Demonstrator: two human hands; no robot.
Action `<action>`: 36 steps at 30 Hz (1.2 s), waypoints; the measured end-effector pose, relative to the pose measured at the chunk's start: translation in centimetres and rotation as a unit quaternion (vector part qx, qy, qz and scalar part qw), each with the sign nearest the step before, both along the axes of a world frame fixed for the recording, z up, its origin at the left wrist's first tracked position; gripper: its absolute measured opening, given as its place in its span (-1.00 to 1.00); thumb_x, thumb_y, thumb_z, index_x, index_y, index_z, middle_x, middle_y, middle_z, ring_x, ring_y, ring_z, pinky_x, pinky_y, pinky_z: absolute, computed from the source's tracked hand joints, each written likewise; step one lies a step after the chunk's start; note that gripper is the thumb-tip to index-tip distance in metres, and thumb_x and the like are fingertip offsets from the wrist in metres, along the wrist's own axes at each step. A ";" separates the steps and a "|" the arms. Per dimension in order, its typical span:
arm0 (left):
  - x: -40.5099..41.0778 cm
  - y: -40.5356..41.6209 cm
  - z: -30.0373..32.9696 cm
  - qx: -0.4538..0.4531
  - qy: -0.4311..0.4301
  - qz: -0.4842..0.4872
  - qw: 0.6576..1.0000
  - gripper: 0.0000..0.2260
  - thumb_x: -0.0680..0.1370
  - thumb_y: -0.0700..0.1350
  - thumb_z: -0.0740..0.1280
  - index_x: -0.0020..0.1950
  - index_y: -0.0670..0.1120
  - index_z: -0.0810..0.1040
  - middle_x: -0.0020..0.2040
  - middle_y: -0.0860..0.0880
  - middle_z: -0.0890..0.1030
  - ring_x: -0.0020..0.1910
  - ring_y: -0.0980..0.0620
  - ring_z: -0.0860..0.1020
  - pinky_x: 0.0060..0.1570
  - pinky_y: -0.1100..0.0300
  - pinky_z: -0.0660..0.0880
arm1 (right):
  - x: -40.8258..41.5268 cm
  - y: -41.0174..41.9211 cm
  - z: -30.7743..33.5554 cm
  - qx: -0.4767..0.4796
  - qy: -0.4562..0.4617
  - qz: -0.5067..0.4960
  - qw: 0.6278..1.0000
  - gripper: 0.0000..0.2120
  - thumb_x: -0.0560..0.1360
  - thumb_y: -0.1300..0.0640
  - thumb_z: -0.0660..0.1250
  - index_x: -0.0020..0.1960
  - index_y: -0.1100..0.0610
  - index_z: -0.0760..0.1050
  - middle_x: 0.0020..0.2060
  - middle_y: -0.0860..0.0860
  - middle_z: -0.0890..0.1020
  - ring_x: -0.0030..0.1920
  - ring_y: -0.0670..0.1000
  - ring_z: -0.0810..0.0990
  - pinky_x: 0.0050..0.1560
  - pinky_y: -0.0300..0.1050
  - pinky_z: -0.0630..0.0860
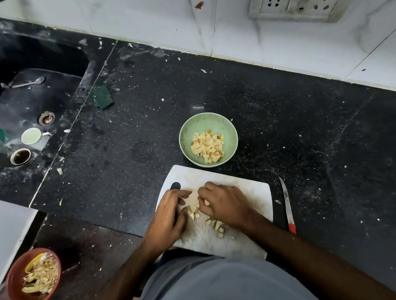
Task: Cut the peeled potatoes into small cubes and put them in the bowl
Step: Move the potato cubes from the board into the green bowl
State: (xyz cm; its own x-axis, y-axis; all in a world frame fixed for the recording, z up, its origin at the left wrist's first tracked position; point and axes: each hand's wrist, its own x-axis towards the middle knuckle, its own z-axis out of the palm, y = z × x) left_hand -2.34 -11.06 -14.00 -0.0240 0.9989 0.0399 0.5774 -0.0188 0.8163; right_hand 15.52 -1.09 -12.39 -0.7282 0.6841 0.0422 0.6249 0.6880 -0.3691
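1. Hands first: the left hand (168, 217) lies with fingers nearly straight, cupped against the potato cubes (213, 222) on the cutting board (250, 193); the right hand (223, 204) curls over them, seemingly pinching a piece.
2. Risk — a loose scoop could spill cubes off the board's near edge, where a few lie scattered.
3. The knife (287, 204) lies beside the board, untouched.
4. The green bowl (185, 136) just beyond the board already holds cubes — a careless lift could clip its rim.
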 end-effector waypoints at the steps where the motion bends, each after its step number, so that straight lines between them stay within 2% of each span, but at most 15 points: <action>1: 0.0 0.1 0.2 -0.001 -0.010 0.006 1.000 -0.64 0.57 -0.28 0.30 0.35 -0.03 0.45 0.23 0.08 0.47 0.20 0.11 0.49 0.23 0.32 0.38 | 0.0 0.4 0.4 -0.041 0.005 -0.031 0.999 -0.88 0.46 0.01 0.28 -0.21 0.03 0.45 -0.31 -0.03 0.49 -0.35 0.04 0.53 -0.42 -0.08 0.42; 3: 0.1 0.4 0.5 -0.001 -0.032 0.022 0.999 -0.60 0.57 -0.35 0.32 0.35 -0.02 0.46 0.20 0.06 0.48 0.16 0.10 0.53 0.19 0.27 0.42 | 0.1 1.2 1.2 -0.163 0.017 -0.087 0.983 -0.85 0.46 -0.01 0.29 -0.23 0.02 0.43 -0.35 -0.05 0.49 -0.35 -0.03 0.48 -0.33 -0.10 0.39; 5: 0.1 0.8 0.7 0.003 -0.053 0.032 0.998 -0.58 0.57 -0.38 0.29 0.36 -0.01 0.45 0.16 0.02 0.48 0.08 0.03 0.57 0.11 0.22 0.47 | 0.1 2.0 2.3 -0.303 0.072 -0.144 0.939 -0.81 0.49 0.01 0.31 -0.27 0.03 0.43 -0.44 -0.04 0.47 -0.44 -0.09 0.41 -0.36 -0.15 0.34; 9: 0.0 1.9 0.8 0.002 -0.071 0.045 0.996 -0.53 0.54 -0.45 0.26 0.35 -0.03 0.47 0.15 -0.02 0.49 0.01 -0.05 0.57 0.02 0.14 0.49 | -0.1 3.0 4.4 -0.547 0.168 -0.241 0.784 -0.75 0.56 0.15 0.30 -0.29 0.12 0.45 -0.42 0.03 0.45 -0.49 -0.07 0.39 -0.56 -0.32 0.22; 13: 0.3 4.1 1.5 0.012 -0.103 0.081 0.991 -0.60 0.58 -0.37 0.31 0.35 -0.03 0.46 0.18 0.01 0.48 -0.02 -0.03 0.57 -0.03 0.17 0.51 | -0.1 3.8 5.5 -0.681 0.137 -0.278 0.663 -0.79 0.50 0.07 0.31 -0.30 0.07 0.45 -0.36 0.02 0.44 -0.52 -0.09 0.22 -0.53 -0.35 0.01; 16: 0.6 6.4 2.3 0.003 -0.151 0.130 0.980 -0.62 0.64 -0.13 0.34 0.44 -0.02 0.37 0.30 0.04 0.42 0.15 0.03 0.56 0.02 0.20 0.56 | -0.3 5.0 7.5 -0.760 0.172 -0.257 0.571 -0.78 0.56 0.06 0.27 -0.25 0.08 0.39 -0.38 -0.03 0.39 -0.54 -0.13 0.16 -0.58 -0.34 -0.04; 18: 0.7 8.2 2.8 -0.027 -0.205 0.150 0.967 -0.54 0.64 -0.07 0.34 0.51 -0.01 0.30 0.36 0.04 0.39 0.21 0.05 0.57 -0.02 0.21 0.59 | -0.8 6.5 9.4 -0.772 0.208 -0.238 0.551 -0.78 0.57 0.06 0.26 -0.23 0.09 0.39 -0.37 -0.03 0.39 -0.54 -0.15 0.17 -0.61 -0.33 -0.01; 21: 0.8 10.6 3.3 -0.077 -0.271 0.157 0.947 -0.49 0.64 -0.13 0.35 0.53 -0.01 0.24 0.37 -0.03 0.43 0.05 0.00 0.67 -0.26 0.18 0.61 | -2.8 9.8 11.4 -0.708 0.249 -0.259 0.609 -0.77 0.58 0.08 0.24 -0.24 0.11 0.40 -0.39 -0.02 0.42 -0.55 -0.13 0.19 -0.62 -0.36 0.02; 23: 0.7 11.5 2.9 -0.094 -0.265 0.153 0.947 -0.50 0.63 -0.17 0.35 0.52 0.03 0.25 0.35 -0.09 0.45 -0.09 -0.07 0.70 -0.35 0.06 0.61 | -4.6 12.0 11.3 -0.615 0.262 -0.284 0.687 -0.79 0.55 0.12 0.23 -0.25 0.13 0.41 -0.40 0.02 0.44 -0.57 -0.10 0.23 -0.60 -0.36 0.06; 24: 0.6 11.7 2.7 -0.097 -0.263 0.152 0.948 -0.50 0.63 -0.19 0.35 0.51 0.05 0.25 0.35 -0.11 0.45 -0.11 -0.07 0.71 -0.35 0.04 0.61 | -5.4 12.8 10.7 -0.552 0.242 -0.288 0.744 -0.80 0.54 0.12 0.24 -0.25 0.14 0.44 -0.40 0.03 0.46 -0.57 -0.08 0.28 -0.60 -0.33 0.11; 26: 0.5 11.9 2.7 -0.103 -0.265 0.147 0.947 -0.50 0.62 -0.23 0.33 0.50 0.06 0.26 0.34 -0.10 0.46 -0.11 -0.07 0.71 -0.34 0.03 0.61 | -6.4 14.1 9.1 -0.427 0.137 -0.260 0.855 -0.83 0.55 0.07 0.28 -0.18 0.11 0.49 -0.37 0.01 0.53 -0.51 -0.06 0.45 -0.57 -0.26 0.30; 28: 0.6 11.8 2.9 -0.106 -0.277 0.142 0.945 -0.50 0.63 -0.28 0.31 0.48 0.07 0.26 0.32 -0.09 0.48 -0.14 -0.05 0.71 -0.36 0.06 0.60 | -6.7 14.9 7.6 -0.359 -0.001 -0.182 0.915 -0.85 0.58 0.01 0.30 -0.06 0.09 0.51 -0.26 -0.01 0.59 -0.29 -0.02 0.59 -0.39 -0.20 0.48; 29: 0.6 11.8 3.0 -0.106 -0.282 0.141 0.943 -0.50 0.63 -0.30 0.30 0.46 0.07 0.26 0.30 -0.08 0.49 -0.16 -0.03 0.71 -0.36 0.10 0.59 | -6.7 15.3 7.2 -0.338 -0.046 -0.146 0.929 -0.84 0.58 0.00 0.31 -0.03 0.09 0.52 -0.21 -0.02 0.60 -0.20 0.00 0.61 -0.29 -0.17 0.50; 31: 0.5 11.8 3.0 -0.105 -0.293 0.141 0.940 -0.50 0.63 -0.31 0.30 0.45 0.09 0.25 0.29 -0.06 0.50 -0.18 -0.01 0.70 -0.36 0.14 0.59 | -6.4 16.0 7.6 -0.301 -0.069 -0.113 0.944 -0.85 0.58 0.02 0.32 -0.02 0.09 0.57 -0.18 -0.02 0.62 -0.17 0.02 0.62 -0.18 -0.13 0.51; 36: 0.5 11.7 2.4 -0.097 -0.309 0.146 0.935 -0.50 0.63 -0.29 0.32 0.46 0.09 0.27 0.34 -0.04 0.47 -0.16 -0.04 0.71 -0.35 0.10 0.60 | -4.4 16.8 9.6 -0.271 -0.024 -0.101 0.957 -0.82 0.61 0.11 0.26 0.03 0.05 0.65 -0.04 -0.09 0.70 -0.05 -0.11 0.64 -0.04 -0.19 0.53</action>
